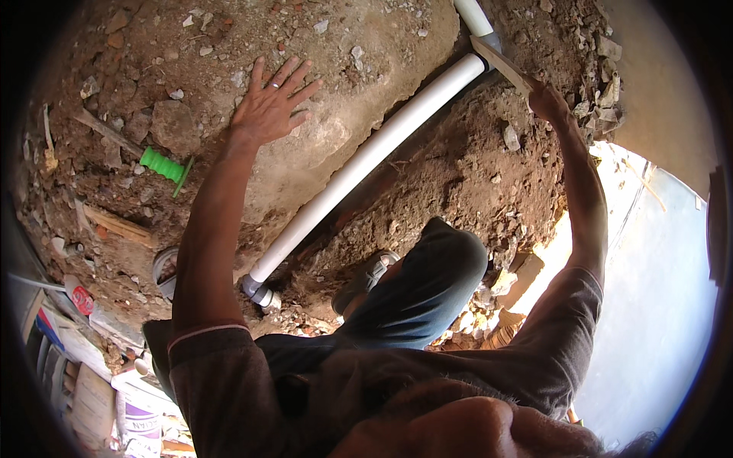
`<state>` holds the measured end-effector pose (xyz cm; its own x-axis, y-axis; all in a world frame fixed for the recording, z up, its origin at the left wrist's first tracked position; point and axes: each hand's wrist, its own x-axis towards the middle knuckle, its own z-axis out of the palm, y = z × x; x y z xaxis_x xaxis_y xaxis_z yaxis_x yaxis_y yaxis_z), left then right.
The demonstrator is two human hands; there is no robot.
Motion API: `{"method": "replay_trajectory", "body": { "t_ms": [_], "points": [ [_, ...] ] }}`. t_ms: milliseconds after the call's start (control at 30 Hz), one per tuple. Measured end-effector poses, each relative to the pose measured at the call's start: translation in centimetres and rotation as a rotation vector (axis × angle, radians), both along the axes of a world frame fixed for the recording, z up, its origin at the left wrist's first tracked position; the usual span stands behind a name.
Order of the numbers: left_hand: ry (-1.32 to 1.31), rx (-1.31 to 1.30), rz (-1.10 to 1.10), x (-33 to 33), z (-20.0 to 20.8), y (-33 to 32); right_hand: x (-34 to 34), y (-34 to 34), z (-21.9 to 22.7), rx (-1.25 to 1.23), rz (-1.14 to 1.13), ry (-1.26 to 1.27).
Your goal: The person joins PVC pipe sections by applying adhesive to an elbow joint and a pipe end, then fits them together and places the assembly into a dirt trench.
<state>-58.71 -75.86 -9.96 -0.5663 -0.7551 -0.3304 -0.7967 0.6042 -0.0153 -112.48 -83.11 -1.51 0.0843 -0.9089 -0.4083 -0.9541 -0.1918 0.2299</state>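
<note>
My left hand [273, 107] lies flat on the dirt bank, fingers spread, a ring on one of them. At the upper right my right hand [547, 101] is closed around a flat, light brown strip of wood [504, 65]. The strip's far end meets the grey pipe fitting [491, 44], and whether it touches is hard to tell. A long white pipe [374, 162] runs diagonally through the trench from that fitting down to a grey elbow [258, 291]. Beyond the fitting another white pipe [473, 17] continues upward.
A green ribbed grip [160, 163] on a bar lies in the rubble left of my left arm. Wood scraps [118, 225], a white bucket [140, 416] and stones are at the left. My bent knee [458, 252] is beside the trench. A pale blue surface [657, 305] stands at right.
</note>
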Motion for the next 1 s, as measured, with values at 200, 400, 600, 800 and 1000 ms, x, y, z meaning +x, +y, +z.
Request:
{"method": "replay_trajectory", "body": {
  "t_ms": [200,400,600,800,1000],
  "points": [
    [0.0,0.033,0.001,-0.9,0.3,-0.3,-3.9,1.6,-1.8,-0.058,0.033,-0.031],
    [-0.002,0.043,0.023,-0.3,0.3,0.0,0.1,0.9,-0.3,-0.079,0.029,-0.093],
    [0.005,-0.003,0.029,0.5,-0.3,0.1,7.0,-0.9,3.4,0.09,-0.259,-0.039],
    [0.001,0.037,0.031,0.4,0.0,0.2,3.4,-0.8,1.5,0.004,-0.098,-0.078],
    [0.031,0.038,0.027,-0.4,0.3,0.1,0.4,0.8,0.4,-0.007,-0.101,-0.061]
  ]
}}
